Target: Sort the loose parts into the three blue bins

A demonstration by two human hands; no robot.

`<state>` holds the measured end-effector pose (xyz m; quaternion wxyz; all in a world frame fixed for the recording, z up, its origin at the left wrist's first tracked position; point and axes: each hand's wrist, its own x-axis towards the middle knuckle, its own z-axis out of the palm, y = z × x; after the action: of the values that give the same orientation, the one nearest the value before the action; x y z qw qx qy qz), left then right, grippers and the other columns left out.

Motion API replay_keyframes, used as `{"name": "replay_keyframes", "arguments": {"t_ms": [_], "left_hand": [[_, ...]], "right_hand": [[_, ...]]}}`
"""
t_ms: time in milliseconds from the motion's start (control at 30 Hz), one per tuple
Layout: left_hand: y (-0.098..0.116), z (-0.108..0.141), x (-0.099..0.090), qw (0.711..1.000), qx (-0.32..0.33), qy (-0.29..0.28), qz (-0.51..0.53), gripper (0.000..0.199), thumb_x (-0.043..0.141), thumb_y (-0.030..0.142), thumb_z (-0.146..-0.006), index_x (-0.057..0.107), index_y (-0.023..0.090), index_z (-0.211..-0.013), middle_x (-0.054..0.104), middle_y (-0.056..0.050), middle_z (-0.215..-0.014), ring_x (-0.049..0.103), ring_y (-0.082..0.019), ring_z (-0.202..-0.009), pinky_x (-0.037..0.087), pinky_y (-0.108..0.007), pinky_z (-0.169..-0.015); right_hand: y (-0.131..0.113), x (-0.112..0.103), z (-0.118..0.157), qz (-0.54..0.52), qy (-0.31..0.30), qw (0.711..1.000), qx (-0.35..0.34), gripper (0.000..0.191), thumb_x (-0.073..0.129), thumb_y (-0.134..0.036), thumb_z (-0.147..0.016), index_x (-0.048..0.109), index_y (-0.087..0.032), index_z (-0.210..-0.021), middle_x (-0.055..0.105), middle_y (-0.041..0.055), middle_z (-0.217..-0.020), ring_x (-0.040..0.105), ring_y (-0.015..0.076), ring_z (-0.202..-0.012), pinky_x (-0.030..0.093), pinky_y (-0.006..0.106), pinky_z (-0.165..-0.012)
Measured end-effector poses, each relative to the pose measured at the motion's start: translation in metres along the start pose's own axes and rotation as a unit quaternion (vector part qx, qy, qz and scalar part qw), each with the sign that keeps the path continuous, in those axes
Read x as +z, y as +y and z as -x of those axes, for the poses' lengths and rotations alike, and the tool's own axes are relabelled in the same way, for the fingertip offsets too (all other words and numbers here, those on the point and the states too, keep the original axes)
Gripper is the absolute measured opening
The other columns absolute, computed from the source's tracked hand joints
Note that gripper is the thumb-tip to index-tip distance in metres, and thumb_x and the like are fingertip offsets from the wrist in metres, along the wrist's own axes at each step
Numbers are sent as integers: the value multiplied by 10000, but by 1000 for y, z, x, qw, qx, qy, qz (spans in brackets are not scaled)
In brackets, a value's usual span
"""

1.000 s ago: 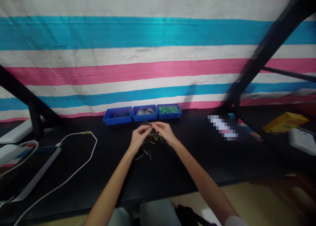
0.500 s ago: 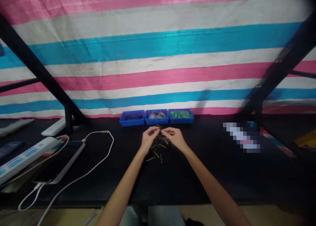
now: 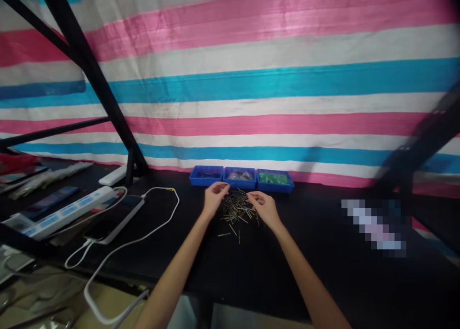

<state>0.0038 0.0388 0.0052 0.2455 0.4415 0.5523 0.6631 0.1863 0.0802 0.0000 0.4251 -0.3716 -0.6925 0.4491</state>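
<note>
A loose pile of thin metal rods [image 3: 236, 207], gold and dark in colour, lies on the black table; a few rods are scattered nearer to me. At the pile's left edge is my left hand [image 3: 214, 198], its thumb and fingertips drawn together near the front of the blue trays. My right hand [image 3: 265, 208] is bent over the right edge of the pile, thumb and fingers pinched. Whatever either pinch holds is too small to make out. Behind the pile, the left blue tray [image 3: 194, 181] contains a few dark thin pieces.
The middle blue tray [image 3: 240, 183] holds clear packets, the right one [image 3: 275, 187] green pieces. At left are a power strip [image 3: 72, 212], a phone-like device [image 3: 124, 218] and a looping white cable [image 3: 138, 242]. A black frame post [image 3: 104, 94] rises there; a striped sheet [image 3: 273, 84] hangs behind.
My hands were close together over the pile; now they have moved apart to its two sides, uncovering more rods. The view has swung left.
</note>
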Motion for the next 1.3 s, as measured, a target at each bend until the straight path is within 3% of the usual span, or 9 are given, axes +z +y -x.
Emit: {"name": "replay_keyframes", "arguments": {"t_ms": [167,333,433,533,633,700,833,1000,1300], "left_hand": [[-2,-44,-24,991,7,129,-21,422,619,404,-680,611,103,-975,655,-89,-797,580,-114,-522,352,-175,-374],[15,-54,-40,995,25,84,-51,572,677,351,-639,536,157,-1159,572,-138,-1155,616,-229,-880,471,-215,-486],[26,-28,-47,981,87,-52,-167,627,627,403,-694,427,238,-1265,487,-100,-1275,530,-254,-1073,490,-343,-775],[25,9,-55,896,136,-270,-326,802,671,469,-623,322,304,-1326,381,-75,-1369,324,-292,-1257,291,-470,-999],[13,37,-57,815,168,-366,-416,1043,705,562,-506,185,312,-1375,229,-97,-1439,139,-357,-1312,215,-548,-999],[1,48,-53,789,181,-385,-444,1073,674,598,-521,117,301,-1388,163,-109,-1456,80,-366,-1318,209,-554,-993],[-20,50,-33,791,196,-326,-480,946,582,589,-652,78,290,-1394,120,-111,-1465,52,-360,-1322,202,-553,-992],[-35,40,-4,805,194,-241,-506,596,378,464,-847,200,261,-1379,169,-91,-1459,69,-304,-1333,219,-519,-1002],[-22,38,31,845,262,-150,-441,370,390,337,-864,496,203,-1192,393,-106,-1353,225,-273,-1306,250,-447,-1007]], "right_hand": [[6,-3,-1,96,-23,995,10,237,540,-363,-748,662,-211,-883,683,21,-743,609,141,-576,430,218,-488],[0,-12,2,192,-72,979,12,173,566,-339,-738,676,-268,-850,682,-25,-790,592,121,-617,367,209,-507],[-2,-22,4,250,-44,967,4,189,600,-382,-716,669,-273,-855,668,-21,-850,584,130,-682,360,226,-562],[-2,-33,4,306,-36,951,15,360,661,-484,-631,647,-274,-923,635,5,-919,579,174,-812,365,260,-648],[-4,-43,5,345,-82,934,51,641,727,-549,-490,592,-273,-1053,595,38,-996,564,218,-886,363,300,-711],[-4,-46,5,359,-126,922,75,806,761,-550,-407,548,-264,-1130,584,56,-1018,560,238,-894,363,318,-731],[-2,-38,6,335,-183,921,71,845,774,-526,-405,520,-264,-1167,629,25,-921,580,219,-835,373,293,-695],[4,-19,7,300,-162,940,25,445,703,-412,-624,600,-267,-1031,670,-23,-832,609,165,-777,365,244,-626],[6,-10,7,293,-122,948,17,279,648,-337,-694,635,-281,-967,691,-39,-829,623,146,-807,371,219,-607]]}}
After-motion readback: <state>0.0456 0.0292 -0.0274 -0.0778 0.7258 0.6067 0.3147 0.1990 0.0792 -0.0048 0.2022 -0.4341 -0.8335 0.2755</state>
